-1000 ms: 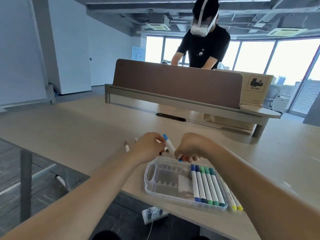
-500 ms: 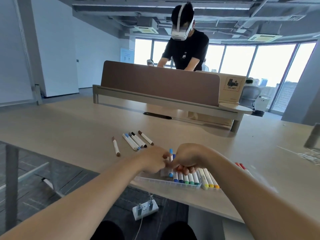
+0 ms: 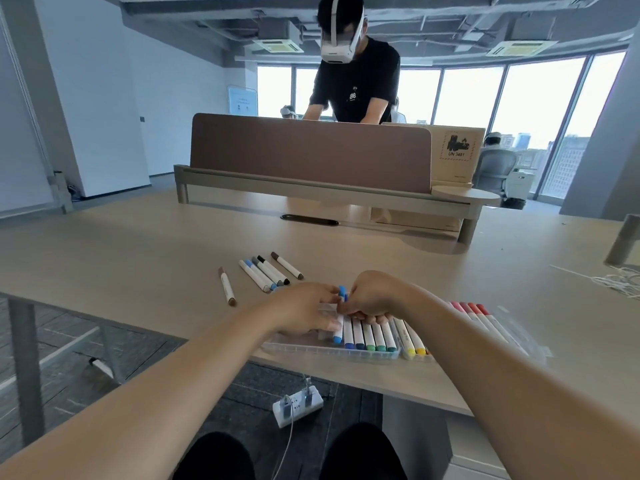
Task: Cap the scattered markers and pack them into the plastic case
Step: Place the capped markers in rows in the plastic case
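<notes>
R hand (image 3: 372,296) curls round blue marker (image 3: 338,325). L hand (image 3: 304,310) pinches it from the other side, just under its cap. Marker stands steep at frame centre, low end down in plastic case (image 3: 304,348), at left end of the row of capped markers (image 3: 372,336) packed there. Case sits at near edge of table (image 3: 138,258). Yellow markers (image 3: 412,342) lie just right of case, red ones (image 3: 481,317) further right. Loose markers (image 3: 268,271) + a single brown marker (image 3: 227,285) lie up-left of hands.
</notes>
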A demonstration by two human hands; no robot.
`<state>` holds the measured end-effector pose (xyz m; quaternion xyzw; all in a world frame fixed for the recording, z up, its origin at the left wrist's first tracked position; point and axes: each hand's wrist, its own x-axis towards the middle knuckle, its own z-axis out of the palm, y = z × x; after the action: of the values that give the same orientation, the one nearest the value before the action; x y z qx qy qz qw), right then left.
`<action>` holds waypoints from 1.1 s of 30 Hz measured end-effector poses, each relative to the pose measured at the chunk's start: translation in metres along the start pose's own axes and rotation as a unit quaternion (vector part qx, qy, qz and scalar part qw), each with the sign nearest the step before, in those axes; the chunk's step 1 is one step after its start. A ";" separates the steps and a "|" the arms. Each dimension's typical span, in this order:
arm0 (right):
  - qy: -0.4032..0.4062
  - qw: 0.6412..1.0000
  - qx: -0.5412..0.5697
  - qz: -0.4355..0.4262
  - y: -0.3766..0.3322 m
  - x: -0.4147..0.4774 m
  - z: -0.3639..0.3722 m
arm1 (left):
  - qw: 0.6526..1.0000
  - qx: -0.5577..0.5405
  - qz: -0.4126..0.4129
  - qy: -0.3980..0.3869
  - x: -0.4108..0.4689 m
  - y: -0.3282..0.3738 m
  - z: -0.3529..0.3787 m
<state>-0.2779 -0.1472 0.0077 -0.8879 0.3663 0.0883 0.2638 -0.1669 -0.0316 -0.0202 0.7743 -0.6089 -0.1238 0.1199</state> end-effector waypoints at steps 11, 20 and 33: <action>-0.030 0.999 -0.030 0.012 -0.003 -0.004 0.000 | 0.999 0.038 -0.018 -0.031 0.004 -0.003 0.001; 0.002 0.997 -0.078 -0.011 -0.003 -0.001 0.004 | 0.997 0.054 -0.017 -0.045 0.006 -0.003 0.003; 0.132 0.973 -0.190 -0.023 -0.014 0.026 0.003 | 0.982 -0.106 -0.037 0.151 -0.006 -0.013 -0.010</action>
<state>-0.2493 -0.1529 0.0015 -0.9338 0.3538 0.0326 0.0415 -0.1530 -0.0229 -0.0146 0.7888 -0.5385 -0.0738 0.2870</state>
